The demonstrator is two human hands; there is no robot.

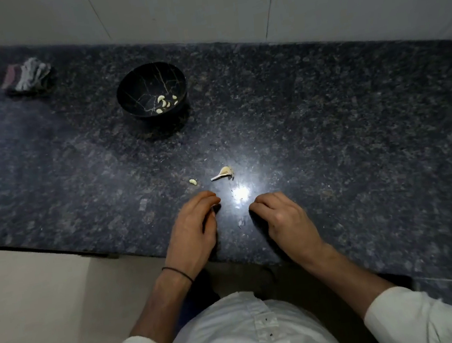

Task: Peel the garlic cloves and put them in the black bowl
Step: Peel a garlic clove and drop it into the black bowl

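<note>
A black bowl (135,92) with thin gold veins stands on the dark granite counter (329,127), far centre-left. Several pale peeled cloves (161,99) lie in its bottom. Nearer me, a small peeled clove (193,181) lies on the counter, and just right of it a piece of garlic stalk with skin (222,172). My left hand (193,228) rests palm down below the small clove, fingers curled, nothing visible in it. My right hand (281,219) rests palm down to the right, fingers curled under; whether it holds anything is hidden.
A folded striped cloth (27,77) lies at the counter's far left. A white tiled wall (224,3) rises behind. The counter's front edge (56,250) runs diagonally at the left, with pale floor below. Small skin flakes (240,223) lie between my hands.
</note>
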